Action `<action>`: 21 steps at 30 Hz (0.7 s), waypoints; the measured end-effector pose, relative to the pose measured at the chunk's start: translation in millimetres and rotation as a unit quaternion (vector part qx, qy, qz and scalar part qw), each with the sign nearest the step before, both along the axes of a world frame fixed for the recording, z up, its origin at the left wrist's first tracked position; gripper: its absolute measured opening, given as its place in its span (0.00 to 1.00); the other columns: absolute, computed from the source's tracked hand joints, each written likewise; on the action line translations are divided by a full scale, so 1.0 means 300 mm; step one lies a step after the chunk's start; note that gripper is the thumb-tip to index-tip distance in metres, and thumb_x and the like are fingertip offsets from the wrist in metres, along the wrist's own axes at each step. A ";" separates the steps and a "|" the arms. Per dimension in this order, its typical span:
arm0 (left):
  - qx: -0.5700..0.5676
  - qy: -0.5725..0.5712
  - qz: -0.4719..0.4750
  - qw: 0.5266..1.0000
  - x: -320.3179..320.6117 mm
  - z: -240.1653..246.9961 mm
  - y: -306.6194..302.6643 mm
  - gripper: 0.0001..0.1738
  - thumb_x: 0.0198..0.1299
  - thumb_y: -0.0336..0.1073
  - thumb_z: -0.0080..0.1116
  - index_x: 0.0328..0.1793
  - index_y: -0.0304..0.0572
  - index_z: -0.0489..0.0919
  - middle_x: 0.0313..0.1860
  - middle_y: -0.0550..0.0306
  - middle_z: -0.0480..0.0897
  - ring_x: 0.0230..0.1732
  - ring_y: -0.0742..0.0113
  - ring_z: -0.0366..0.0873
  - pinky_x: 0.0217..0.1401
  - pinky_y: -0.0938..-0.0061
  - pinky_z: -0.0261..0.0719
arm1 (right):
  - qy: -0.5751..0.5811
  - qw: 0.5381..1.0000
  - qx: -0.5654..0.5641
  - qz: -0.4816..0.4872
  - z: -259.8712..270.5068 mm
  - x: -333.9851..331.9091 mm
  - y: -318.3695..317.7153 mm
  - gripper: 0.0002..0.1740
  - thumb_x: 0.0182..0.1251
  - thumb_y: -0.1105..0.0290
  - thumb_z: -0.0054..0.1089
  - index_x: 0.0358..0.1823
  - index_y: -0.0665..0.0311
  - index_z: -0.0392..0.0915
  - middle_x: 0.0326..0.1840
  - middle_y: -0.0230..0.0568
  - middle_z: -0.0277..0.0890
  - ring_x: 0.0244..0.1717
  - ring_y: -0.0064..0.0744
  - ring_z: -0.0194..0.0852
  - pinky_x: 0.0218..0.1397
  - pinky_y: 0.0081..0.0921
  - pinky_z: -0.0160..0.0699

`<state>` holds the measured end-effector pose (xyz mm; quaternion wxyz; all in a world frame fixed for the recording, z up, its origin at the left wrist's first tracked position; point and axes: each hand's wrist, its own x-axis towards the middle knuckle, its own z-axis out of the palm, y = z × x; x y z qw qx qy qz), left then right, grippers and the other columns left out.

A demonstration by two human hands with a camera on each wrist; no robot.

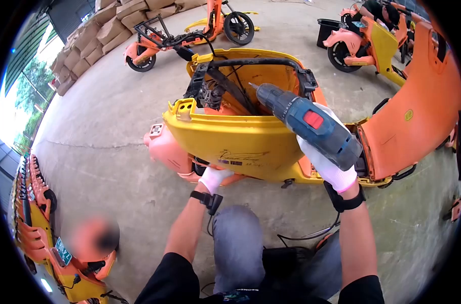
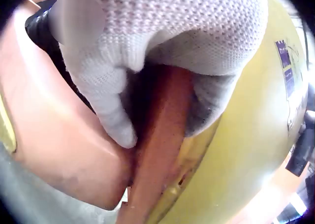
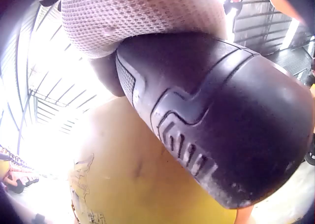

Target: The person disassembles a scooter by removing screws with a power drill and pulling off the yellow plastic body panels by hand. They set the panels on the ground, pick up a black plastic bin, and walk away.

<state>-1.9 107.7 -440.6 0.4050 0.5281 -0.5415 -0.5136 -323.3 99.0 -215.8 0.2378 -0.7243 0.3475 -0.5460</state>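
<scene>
My gloved right hand [image 1: 328, 169] holds a blue cordless drill [image 1: 304, 119] over the right side of a yellow body shell [image 1: 235, 144]. The drill's tip points up and left, over the shell's open top. Its dark battery end [image 3: 236, 115] fills much of the right wrist view. Lower down, my gloved left hand [image 1: 214, 178] is at the scooter's side, under the shell. There its thumb and fingers grip an orange strip [image 2: 160, 135] between the yellow shell and a paler orange fender [image 2: 64, 140]. Beside the right hand rises a large orange front panel [image 1: 410, 119].
Inside the shell show a black frame bar [image 1: 256, 63] and a coil spring [image 1: 213, 96]. A stripped scooter [image 1: 159, 43] stands behind on the concrete floor. Brown sacks [image 1: 109, 30] are stacked at back left, and rows of scooters line the left. Another person [image 1: 380, 12] bends at top right.
</scene>
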 end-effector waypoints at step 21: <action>-0.034 -0.036 0.064 0.997 -0.036 -0.051 -0.009 0.28 0.57 0.28 0.65 0.66 0.39 0.72 0.62 0.53 0.80 0.62 0.63 0.77 0.65 0.70 0.76 | 0.048 0.998 -0.049 -0.009 0.005 -0.005 -0.004 0.26 0.54 0.80 0.68 0.57 0.66 0.74 0.52 0.41 0.79 0.51 0.34 0.80 0.57 0.26 0.76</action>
